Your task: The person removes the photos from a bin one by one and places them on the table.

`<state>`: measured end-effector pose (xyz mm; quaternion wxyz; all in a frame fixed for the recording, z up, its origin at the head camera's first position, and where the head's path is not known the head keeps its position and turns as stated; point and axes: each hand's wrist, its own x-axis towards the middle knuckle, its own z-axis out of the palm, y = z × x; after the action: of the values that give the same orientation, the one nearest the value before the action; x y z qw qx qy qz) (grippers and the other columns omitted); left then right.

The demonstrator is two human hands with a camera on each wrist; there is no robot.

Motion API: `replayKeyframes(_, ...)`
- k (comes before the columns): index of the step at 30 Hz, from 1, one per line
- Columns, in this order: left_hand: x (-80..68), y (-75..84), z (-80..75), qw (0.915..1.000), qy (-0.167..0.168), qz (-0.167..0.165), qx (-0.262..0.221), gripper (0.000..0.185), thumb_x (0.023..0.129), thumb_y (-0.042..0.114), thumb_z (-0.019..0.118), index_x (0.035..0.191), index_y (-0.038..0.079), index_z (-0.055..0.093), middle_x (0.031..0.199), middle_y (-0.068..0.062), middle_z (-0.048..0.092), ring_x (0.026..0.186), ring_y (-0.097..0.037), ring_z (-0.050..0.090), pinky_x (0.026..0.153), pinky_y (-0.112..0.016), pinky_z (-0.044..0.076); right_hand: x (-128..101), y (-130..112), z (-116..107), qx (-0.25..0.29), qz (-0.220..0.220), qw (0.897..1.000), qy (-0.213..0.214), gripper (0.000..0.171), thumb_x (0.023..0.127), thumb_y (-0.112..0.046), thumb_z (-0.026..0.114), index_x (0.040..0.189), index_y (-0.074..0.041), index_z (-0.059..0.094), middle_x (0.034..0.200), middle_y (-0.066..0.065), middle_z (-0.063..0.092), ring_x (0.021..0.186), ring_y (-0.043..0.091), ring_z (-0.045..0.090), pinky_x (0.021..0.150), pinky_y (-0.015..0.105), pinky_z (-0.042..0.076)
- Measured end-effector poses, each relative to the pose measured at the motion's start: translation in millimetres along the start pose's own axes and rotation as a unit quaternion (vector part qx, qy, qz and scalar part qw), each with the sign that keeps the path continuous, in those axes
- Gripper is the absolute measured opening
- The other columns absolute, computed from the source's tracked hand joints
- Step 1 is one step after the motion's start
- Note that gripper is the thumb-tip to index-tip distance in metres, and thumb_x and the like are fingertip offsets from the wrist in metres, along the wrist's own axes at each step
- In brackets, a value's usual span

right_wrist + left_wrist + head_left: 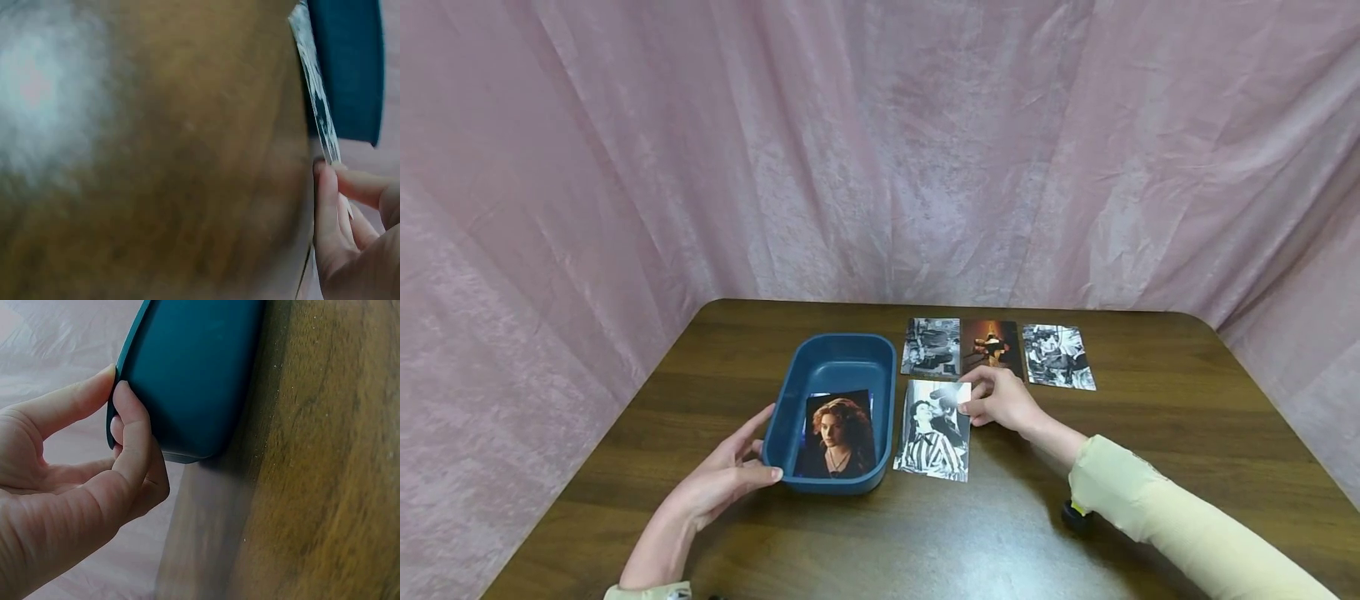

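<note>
Gripping the near-left corner of the blue tray [790,392] was the left hand [722,479]: thumb on the near rim, fingers curled vs the outer wall. Left wrist view confirmed it, thumb + fingertips [128,419] pinched the tray rim [187,362], tray flat on the wooden table [1000,533].

Inside the tray, near end: colour photo [837,435] of a red-haired woman, face up, leaning a bit on the near wall. Another print's edge showed under it, can't tell what.

Just right of the tray, touching or almost touching its right wall: b/w photo [934,429] w/ a striped-shirt figure, lying on the table. Right hand [1000,400] held it at the far-right corner, thumb + fingers curled, pinching the edge. Right wrist view was blurry, but showed the print edge [315,94] lifted off the table w/ fingers [328,212] clamped on it, tray wall [347,62] right beside.

Far side, row of 3 prints flat on the table: b/w photo [931,346] nearest the tray, dark orange-lit photo [992,343] in the middle, partly behind the right hand, then another b/w photo [1058,357] furthest right. First two touching; third slightly apart.

Pink cloth backdrop [880,150] behind + on both sides.
</note>
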<state>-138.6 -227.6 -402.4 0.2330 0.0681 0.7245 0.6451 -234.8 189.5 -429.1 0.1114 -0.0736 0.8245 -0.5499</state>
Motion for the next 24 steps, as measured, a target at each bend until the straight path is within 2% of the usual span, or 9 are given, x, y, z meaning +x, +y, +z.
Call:
replayKeyframes(5,0.3,0.0,0.1,1.0,0.0,-0.001,-0.001,0.096,0.087,0.005,0.068,0.16,0.015,0.006,0.108,-0.011,0.05,0.096,-0.016,0.063,0.088,-0.03,0.051,1.5,1.0,8.4,-0.103,0.014,0.993,0.048,0.04,0.077,-0.002,0.079,0.115,0.0,0.067,0.077,0.008,0.067,0.051,0.011,0.058,0.051,0.03,0.054)
replayKeyframes(11,0.6,0.1,-0.2,1.0,0.003,-0.006,-0.001,0.096,0.087,0.005,0.067,0.16,0.016,0.006,0.11,-0.013,0.051,0.101,-0.02,0.06,0.089,-0.032,0.051,1.9,2.8,12.1,-0.14,0.015,0.987,0.073,0.037,0.076,-0.005,0.081,0.111,-0.003,0.071,0.086,0.009,0.065,0.052,0.012,0.055,0.049,0.028,0.05)
replayKeyframes(14,1.1,-0.1,-0.6,1.0,0.004,-0.007,-0.001,0.096,0.087,0.005,0.067,0.16,0.017,0.006,0.11,-0.013,0.051,0.102,-0.021,0.059,0.089,-0.033,0.051,0.7,1.5,13.2,-0.166,0.003,0.983,0.084,0.037,0.075,-0.006,0.083,0.11,-0.003,0.072,0.091,0.011,0.067,0.06,0.013,0.058,0.057,0.028,0.05)
replayKeyframes(17,1.7,-0.4,-1.0,1.0,0.003,-0.004,-0.002,0.096,0.087,0.005,0.067,0.16,0.016,0.006,0.109,-0.013,0.05,0.102,-0.021,0.059,0.089,-0.032,0.051,-1.3,-0.1,12.9,-0.192,-0.011,0.977,0.09,0.04,0.075,-0.009,0.083,0.113,-0.003,0.072,0.097,0.013,0.069,0.076,0.018,0.062,0.07,0.03,0.049)
replayKeyframes(19,1.8,-0.6,-1.1,1.0,0.001,-0.001,-0.003,0.096,0.087,0.005,0.067,0.16,0.016,0.006,0.109,-0.013,0.05,0.101,-0.02,0.06,0.089,-0.031,0.051,-1.8,-0.4,12.5,-0.197,-0.012,0.976,0.091,0.044,0.075,-0.01,0.084,0.117,-0.005,0.072,0.1,0.013,0.069,0.083,0.02,0.062,0.074,0.03,0.047)
replayKeyframes(24,0.8,-1.3,-0.7,1.0,-0.002,0.001,-0.008,0.097,0.087,0.005,0.067,0.16,0.016,0.005,0.11,-0.013,0.051,0.098,-0.018,0.062,0.089,-0.029,0.052,-0.3,0.9,9.5,-0.163,-0.006,0.983,0.08,0.05,0.077,-0.011,0.082,0.125,-0.005,0.067,0.103,0.016,0.066,0.069,0.017,0.059,0.062,0.028,0.049)
